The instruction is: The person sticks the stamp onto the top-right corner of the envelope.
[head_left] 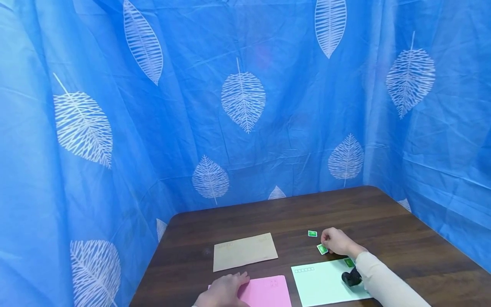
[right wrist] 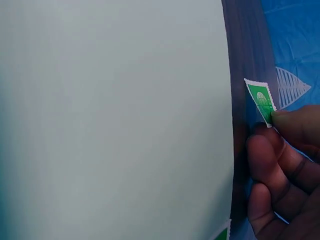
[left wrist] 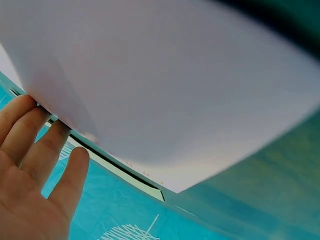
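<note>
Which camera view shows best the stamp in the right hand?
The right wrist view: the green stamp appears large, its printed design visible. The head view shows it much smaller; the left wrist view does not show it.

Blue curtains (head_left: 289, 98) printed with white leaf shapes (head_left: 243, 101) hang creased along the left, far and right sides of a dark brown, wood-grained desk (head_left: 399, 238) with rounded far corners.

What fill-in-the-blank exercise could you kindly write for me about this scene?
The bare ____ hand pinches a small green rectangular paper stamp.
The bare left hand touches the ____ rectangular paper envelope.
In the head view, the tan rectangular paper envelope lies to the ____ of the pale green envelope.

Missing words: right; pink; left.
</note>
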Demonstrator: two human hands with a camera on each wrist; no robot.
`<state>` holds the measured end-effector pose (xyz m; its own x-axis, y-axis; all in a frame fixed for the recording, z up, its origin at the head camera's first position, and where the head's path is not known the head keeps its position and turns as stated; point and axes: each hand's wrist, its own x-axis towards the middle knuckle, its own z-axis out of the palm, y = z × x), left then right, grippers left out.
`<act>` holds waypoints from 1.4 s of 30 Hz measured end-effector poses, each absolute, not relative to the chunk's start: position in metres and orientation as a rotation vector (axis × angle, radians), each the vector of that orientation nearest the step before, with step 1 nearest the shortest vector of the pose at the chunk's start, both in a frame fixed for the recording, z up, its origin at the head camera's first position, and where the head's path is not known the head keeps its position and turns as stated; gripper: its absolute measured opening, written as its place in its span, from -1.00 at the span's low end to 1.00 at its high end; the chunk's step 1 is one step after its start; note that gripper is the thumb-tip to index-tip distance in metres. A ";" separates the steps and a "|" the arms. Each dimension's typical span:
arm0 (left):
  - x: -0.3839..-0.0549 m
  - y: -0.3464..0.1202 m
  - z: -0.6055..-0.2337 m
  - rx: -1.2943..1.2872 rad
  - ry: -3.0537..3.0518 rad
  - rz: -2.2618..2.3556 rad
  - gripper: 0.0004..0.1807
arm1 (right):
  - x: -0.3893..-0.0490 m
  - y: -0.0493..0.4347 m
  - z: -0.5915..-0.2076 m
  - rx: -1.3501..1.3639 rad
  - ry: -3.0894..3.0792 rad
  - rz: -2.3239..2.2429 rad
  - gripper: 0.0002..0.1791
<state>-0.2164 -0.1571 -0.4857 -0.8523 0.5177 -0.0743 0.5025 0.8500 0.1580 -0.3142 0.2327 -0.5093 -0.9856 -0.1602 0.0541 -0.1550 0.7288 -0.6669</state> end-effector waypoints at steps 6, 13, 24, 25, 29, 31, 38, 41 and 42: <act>-0.216 -0.157 -0.486 0.819 2.920 0.195 -0.22 | -0.313 0.232 -0.510 -0.255 2.892 -1.177 -0.79; -0.216 -0.156 -0.485 0.789 2.923 0.206 -0.22 | -0.313 0.229 -0.511 -0.283 2.843 -1.302 -0.80; -0.217 -0.154 -0.483 0.732 2.886 0.278 -0.24 | -0.316 0.227 -0.511 -0.369 2.687 -1.432 -0.84; -0.217 -0.154 -0.483 0.732 2.887 0.280 -0.24 | -0.316 0.226 -0.511 -0.378 2.681 -1.436 -0.85; -0.217 -0.154 -0.483 0.731 2.892 0.276 -0.24 | -0.315 0.222 -0.510 -0.403 2.663 -1.455 -0.87; -0.217 -0.154 -0.482 0.740 2.897 0.264 -0.23 | -0.315 0.220 -0.508 -0.389 2.657 -1.455 -0.88; -0.217 -0.155 -0.485 0.760 2.908 0.230 -0.26 | -0.312 0.211 -0.510 -0.371 2.628 -1.449 -0.88; -0.216 -0.156 -0.486 0.750 2.906 0.214 -0.27 | -0.311 0.207 -0.511 -0.375 2.614 -1.447 -0.89; -0.216 -0.156 -0.486 0.741 2.904 0.216 -0.27 | -0.312 0.205 -0.512 -0.373 2.609 -1.450 -0.89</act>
<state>-0.2161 -0.1563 -0.4864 -0.8695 0.4843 -0.0967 0.4648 0.8686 0.1717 -0.3117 0.2053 -0.5119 -0.9604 -0.2785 0.0037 -0.1502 0.5069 -0.8488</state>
